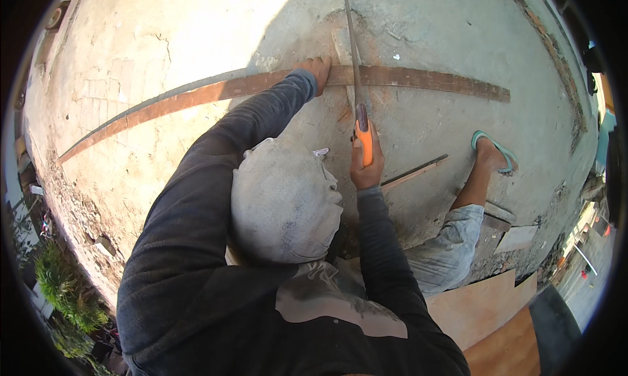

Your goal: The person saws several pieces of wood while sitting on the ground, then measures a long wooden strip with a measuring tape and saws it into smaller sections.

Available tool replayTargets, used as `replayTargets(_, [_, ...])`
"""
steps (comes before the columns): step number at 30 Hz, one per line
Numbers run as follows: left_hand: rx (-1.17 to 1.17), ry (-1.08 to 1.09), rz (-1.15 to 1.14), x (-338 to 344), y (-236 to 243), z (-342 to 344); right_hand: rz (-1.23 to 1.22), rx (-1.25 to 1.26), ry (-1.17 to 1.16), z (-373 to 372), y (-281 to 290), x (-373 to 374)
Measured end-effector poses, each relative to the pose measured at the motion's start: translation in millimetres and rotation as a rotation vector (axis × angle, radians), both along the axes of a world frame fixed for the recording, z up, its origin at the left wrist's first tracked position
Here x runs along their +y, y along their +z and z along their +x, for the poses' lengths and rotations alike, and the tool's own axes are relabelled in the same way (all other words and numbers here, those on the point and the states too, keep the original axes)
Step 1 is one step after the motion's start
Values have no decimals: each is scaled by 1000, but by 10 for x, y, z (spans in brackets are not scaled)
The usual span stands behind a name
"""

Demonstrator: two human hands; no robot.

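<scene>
A long brown wooden plank (425, 76) lies crosswise on the concrete, a short pale board (341, 42) beneath it. My left hand (315, 75) is closed over the plank just left of the saw. My right hand (365, 155) grips the orange handle of a handsaw (354, 58), whose long blade points away from me across the plank. Whether its teeth touch the wood, I cannot tell. A rounded grey cloth-covered form (281, 199) fills the space between my forearms.
A thin strip of wood (415, 171) lies right of my right hand, near my sandalled foot (492, 152). Brown sheets (471, 304) and small offcuts (513, 238) are at lower right. Green plants (62, 284) border the concrete at lower left.
</scene>
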State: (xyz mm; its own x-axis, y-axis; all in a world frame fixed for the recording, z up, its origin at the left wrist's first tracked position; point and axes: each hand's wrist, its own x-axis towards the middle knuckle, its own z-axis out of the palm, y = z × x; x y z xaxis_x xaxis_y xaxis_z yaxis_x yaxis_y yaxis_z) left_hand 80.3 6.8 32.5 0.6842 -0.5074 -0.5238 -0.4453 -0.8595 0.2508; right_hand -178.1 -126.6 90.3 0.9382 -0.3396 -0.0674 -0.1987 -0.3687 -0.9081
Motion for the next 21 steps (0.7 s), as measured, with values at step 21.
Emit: replayTargets(21, [26, 10, -1, 92, -41, 5, 100, 154, 41, -1673, 422, 65])
